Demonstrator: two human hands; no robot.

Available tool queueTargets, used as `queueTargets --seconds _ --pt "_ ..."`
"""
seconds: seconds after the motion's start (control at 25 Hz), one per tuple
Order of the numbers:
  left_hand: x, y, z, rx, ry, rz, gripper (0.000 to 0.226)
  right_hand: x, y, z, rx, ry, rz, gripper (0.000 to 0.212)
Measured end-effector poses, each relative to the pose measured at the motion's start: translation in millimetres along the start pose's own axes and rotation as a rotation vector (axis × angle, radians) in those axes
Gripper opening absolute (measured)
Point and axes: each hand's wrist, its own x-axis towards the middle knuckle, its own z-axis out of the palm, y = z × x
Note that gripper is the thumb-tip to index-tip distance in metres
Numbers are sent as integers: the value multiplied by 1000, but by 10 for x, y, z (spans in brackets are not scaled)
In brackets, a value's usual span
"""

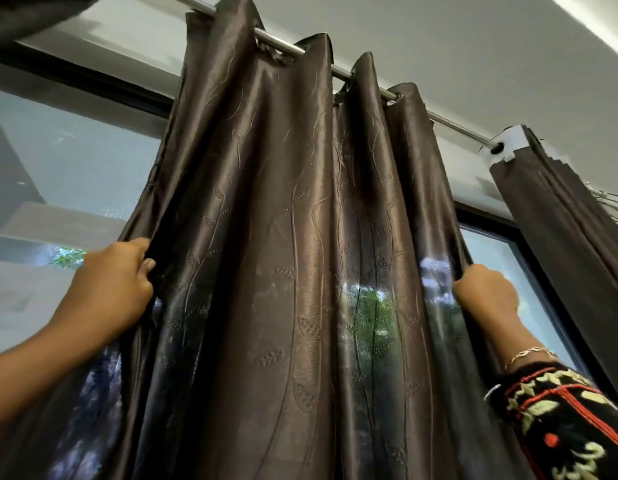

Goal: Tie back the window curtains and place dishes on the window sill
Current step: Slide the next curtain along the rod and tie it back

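A shiny brown curtain [283,237] with a stitched leaf pattern hangs in folds from a metal rod [456,128] in front of the window. My left hand [117,282] grips the curtain's left edge, fingers curled round the fabric. My right hand [484,292] grips its right edge at about the same height; a thin bracelet sits on that wrist. Between my hands the curtain is bunched into several folds. No dishes and no window sill are in view.
A second brown curtain panel [560,230] hangs gathered at the far right of the rod. The dark window frame [93,81] and glass [75,161] show to the left, with more glass at the lower right. White ceiling [474,46] is above.
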Motion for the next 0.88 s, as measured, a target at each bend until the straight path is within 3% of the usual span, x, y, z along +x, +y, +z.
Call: queueTargets --seconds 0.44,0.72,0.88 --pt "87 -187 -384 -15 -44 -10 11 -1171 -2055 -182 414 -160 -587 28" --pt "250 -444 -1004 -36 11 -22 15 -2113 -3434 -588 630 -299 -820 29" --pt "231 -546 -1320 -90 30 -17 14 -2264 -3723 -687 672 -314 -847 26"
